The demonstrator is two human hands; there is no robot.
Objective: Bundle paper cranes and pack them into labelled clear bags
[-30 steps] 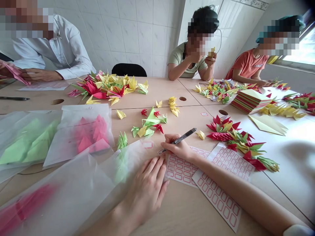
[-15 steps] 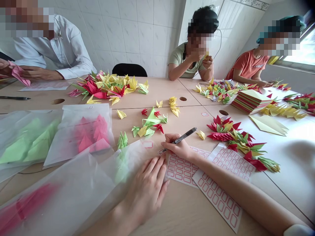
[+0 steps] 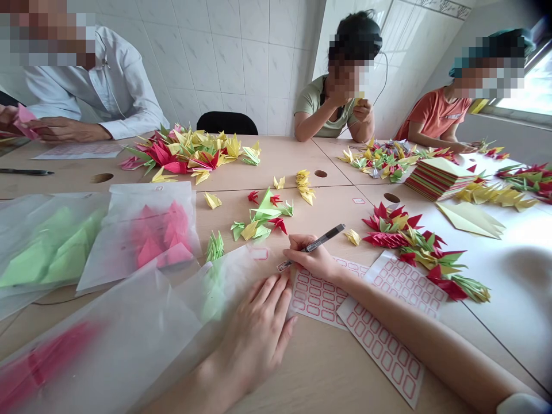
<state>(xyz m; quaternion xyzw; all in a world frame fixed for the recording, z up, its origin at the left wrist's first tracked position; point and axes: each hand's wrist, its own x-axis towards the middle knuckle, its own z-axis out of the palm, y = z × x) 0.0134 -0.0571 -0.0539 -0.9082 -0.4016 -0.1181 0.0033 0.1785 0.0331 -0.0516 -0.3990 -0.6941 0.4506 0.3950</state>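
My right hand point(image 3: 311, 259) is closed round a dark pen point(image 3: 324, 238), whose tip rests on a small label point(image 3: 283, 265) beside a sheet of red-bordered stickers point(image 3: 317, 298). My left hand point(image 3: 256, 333) lies flat with fingers spread on a translucent bag point(image 3: 215, 287) holding green folded paper. More sticker sheets point(image 3: 379, 348) lie under my right forearm.
Translucent bags of green point(image 3: 47, 244) and pink point(image 3: 153, 233) paper cranes lie at left. Loose origami cranes point(image 3: 190, 149) are piled across the table, with a stack of paper squares point(image 3: 437, 175) at right. Three other people sit round the far side, folding.
My hands have stayed put. The person at far left has drawn the pink paper closer in; the person at the back has shifted the hands slightly near the face.
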